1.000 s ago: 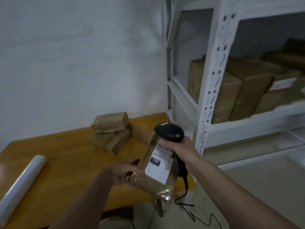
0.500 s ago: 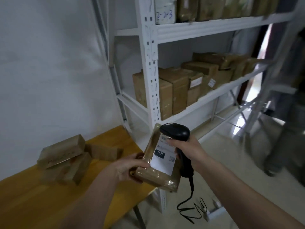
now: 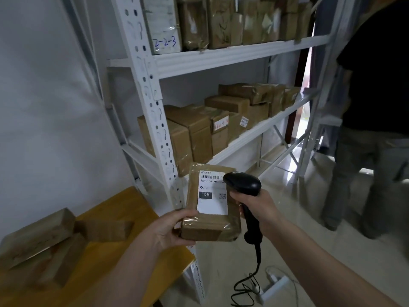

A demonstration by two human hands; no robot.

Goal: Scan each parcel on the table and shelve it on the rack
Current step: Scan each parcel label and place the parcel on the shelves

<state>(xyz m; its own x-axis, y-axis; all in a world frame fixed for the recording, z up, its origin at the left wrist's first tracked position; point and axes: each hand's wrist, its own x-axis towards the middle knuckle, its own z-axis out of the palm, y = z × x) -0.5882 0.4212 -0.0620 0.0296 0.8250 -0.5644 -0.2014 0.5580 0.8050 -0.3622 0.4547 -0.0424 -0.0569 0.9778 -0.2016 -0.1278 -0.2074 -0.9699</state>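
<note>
parcel under scanner at the rack

our left hand [image 3: 164, 229] grips the brown taped cardboard parcel [image 3: 212, 203] by its near-left corner, white label up. our right hand [image 3: 257, 209], at its 3 o'clock, is curled round the black corded barcode scanner [image 3: 243, 186]. white steel rack [image 3: 152, 111] at 12.

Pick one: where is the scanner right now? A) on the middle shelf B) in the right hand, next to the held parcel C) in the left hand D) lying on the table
B: the right hand grips the black scanner beside the labelled parcel, which the left hand holds in front of the rack.
</note>
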